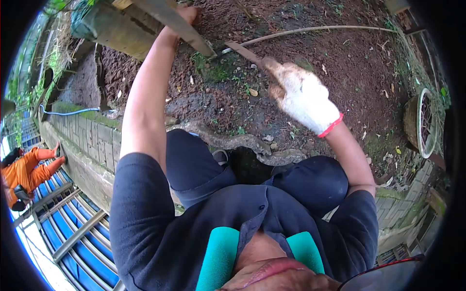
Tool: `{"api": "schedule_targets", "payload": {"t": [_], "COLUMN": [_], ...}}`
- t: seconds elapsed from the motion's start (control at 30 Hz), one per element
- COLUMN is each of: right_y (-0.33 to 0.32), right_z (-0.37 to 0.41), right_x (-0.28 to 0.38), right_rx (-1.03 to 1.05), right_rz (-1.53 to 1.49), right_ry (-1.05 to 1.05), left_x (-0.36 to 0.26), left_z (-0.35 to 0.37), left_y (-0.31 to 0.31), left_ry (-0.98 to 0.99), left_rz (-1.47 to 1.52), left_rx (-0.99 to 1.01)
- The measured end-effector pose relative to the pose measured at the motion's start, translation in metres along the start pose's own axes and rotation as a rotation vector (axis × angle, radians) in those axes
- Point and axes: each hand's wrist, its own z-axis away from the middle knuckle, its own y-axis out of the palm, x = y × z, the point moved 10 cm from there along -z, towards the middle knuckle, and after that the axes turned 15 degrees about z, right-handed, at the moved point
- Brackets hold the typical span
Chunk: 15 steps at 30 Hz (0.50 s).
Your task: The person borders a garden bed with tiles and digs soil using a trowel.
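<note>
My left hand is at the top, bare and partly hidden behind a grey wooden board. Its visible fingers curl at the board's far edge. My right hand wears a white knitted glove, dirty brown at the fingers, with a red cuff. It closes round the handle of a flat, dull brown blade, like a large knife. The blade points up and left, its tip close to the board's lower end. A long thin pole curves across the soil just beyond the blade.
Dark soil with leaves and weeds lies ahead, bordered by a rough concrete edge near my knees. A round basket-like object stands right. Left are a brick wall, a blue hose and another person in orange.
</note>
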Motion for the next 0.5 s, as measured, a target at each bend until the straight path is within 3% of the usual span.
{"api": "schedule_targets", "payload": {"t": [0.03,0.1,0.3,0.43,0.47,0.5], "right_y": [0.007,0.01,0.038,0.043,0.041,0.037], "right_z": [0.001,0.002,-0.002,0.0,-0.001,-0.002], "right_x": [-0.002,-0.005,-0.032,-0.031,-0.033,-0.035], "right_rx": [0.089,0.072,0.213,0.128,0.13,0.138], "right_rz": [-0.022,-0.034,-0.171,-0.163,-0.159,-0.154], "right_ry": [0.034,0.064,0.162,0.098,0.127,0.153], "left_x": [0.005,0.015,0.016,0.012,-0.004,0.005], "left_z": [-0.023,-0.044,-0.051,-0.059,-0.033,-0.036], "left_y": [0.0,-0.007,0.033,0.023,0.032,0.031], "left_ry": [0.032,0.095,0.124,0.187,0.226,0.171], "left_rz": [0.063,0.19,-0.733,-0.346,-0.427,-0.3], "left_rx": [-0.068,-0.211,0.119,0.201,0.093,0.174]}}
